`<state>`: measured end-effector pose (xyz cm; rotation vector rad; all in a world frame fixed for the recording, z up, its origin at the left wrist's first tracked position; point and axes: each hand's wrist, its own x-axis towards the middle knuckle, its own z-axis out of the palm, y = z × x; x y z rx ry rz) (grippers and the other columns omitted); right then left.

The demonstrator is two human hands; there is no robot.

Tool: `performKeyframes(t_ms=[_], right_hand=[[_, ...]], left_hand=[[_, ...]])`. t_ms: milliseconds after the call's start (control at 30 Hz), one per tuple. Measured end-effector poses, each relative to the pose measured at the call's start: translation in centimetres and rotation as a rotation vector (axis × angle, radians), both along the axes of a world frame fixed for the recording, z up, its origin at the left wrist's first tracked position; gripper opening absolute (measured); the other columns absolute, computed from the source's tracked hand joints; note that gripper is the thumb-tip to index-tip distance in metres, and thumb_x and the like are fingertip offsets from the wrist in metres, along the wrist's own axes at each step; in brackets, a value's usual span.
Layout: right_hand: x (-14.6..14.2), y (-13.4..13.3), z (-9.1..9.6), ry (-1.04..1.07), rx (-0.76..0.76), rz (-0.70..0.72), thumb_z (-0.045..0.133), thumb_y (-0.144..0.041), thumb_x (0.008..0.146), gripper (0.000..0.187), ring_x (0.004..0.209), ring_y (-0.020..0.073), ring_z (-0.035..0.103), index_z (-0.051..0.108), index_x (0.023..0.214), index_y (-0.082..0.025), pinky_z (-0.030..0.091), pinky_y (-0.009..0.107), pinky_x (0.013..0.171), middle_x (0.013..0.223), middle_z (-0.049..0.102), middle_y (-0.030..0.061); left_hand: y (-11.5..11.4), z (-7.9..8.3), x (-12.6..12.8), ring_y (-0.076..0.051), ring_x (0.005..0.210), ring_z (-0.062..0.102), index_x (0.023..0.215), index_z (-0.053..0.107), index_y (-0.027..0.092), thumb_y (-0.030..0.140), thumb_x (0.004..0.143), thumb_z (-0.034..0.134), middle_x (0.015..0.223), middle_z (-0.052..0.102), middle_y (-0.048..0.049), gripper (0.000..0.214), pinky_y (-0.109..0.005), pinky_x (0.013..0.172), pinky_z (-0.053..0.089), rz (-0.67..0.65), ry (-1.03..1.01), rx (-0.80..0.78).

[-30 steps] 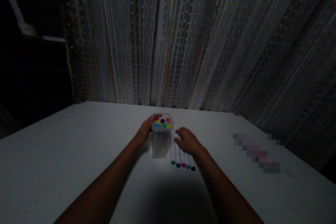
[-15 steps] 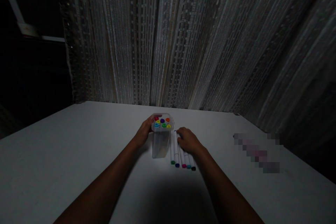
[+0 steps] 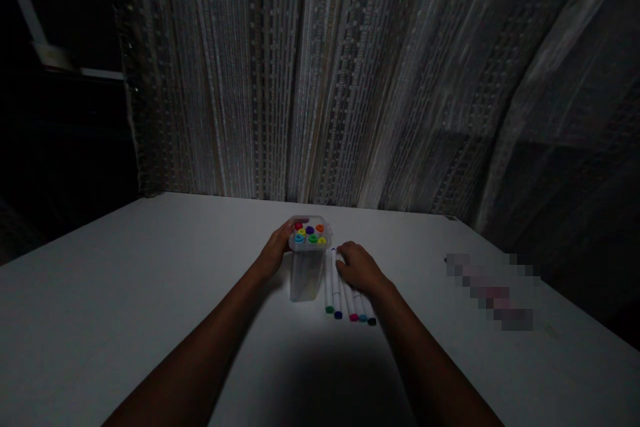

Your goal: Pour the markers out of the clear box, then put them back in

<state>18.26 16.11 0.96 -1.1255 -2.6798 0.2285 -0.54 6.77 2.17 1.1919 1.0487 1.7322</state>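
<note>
A clear plastic marker box stands upright on the white table, with several coloured marker caps showing at its top. My left hand is wrapped round the box's left side near the rim. Several white markers with coloured end caps lie side by side on the table just right of the box. My right hand rests on these markers, its fingers curled over their far ends; whether it grips one is unclear in the dim light.
A patterned curtain hangs close behind the table's far edge. A blurred-out patch lies on the table at the right. Dark shelving stands at the far left. The room is dim.
My right hand's fingers have curled in slightly over the markers, and the loose markers have shifted a little towards me. The left hand and box have stayed put.
</note>
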Motion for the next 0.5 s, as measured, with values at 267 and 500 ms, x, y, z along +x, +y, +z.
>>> performKeyframes(t_ms=[267, 500], right_hand=[[-0.16, -0.43, 0.2, 0.007, -0.037, 0.036, 0.051, -0.026, 0.085, 0.036, 0.112, 0.0243, 0.049, 0.063, 0.116, -0.013, 0.036, 0.032, 0.095, 0.117, 0.056, 0.0136], [-0.05, -0.4, 0.21, 0.005, -0.033, 0.02, 0.05, -0.019, 0.082, 0.037, 0.11, 0.0235, 0.05, 0.061, 0.117, -0.011, 0.036, 0.032, 0.095, 0.114, 0.058, 0.0136]], left_hand=[[-0.21, 0.01, -0.02, -0.029, 0.097, 0.065, 0.109, 0.063, 0.016, 0.071, 0.073, 0.051, 0.101, 0.072, -0.0101, 0.066, -0.037, 0.083, 0.048, -0.008, 0.019, 0.001], [-0.11, -0.06, -0.07, -0.029, 0.095, 0.066, 0.108, 0.064, 0.016, 0.069, 0.074, 0.052, 0.1, 0.072, -0.0098, 0.064, -0.037, 0.081, 0.049, -0.005, 0.007, -0.002]])
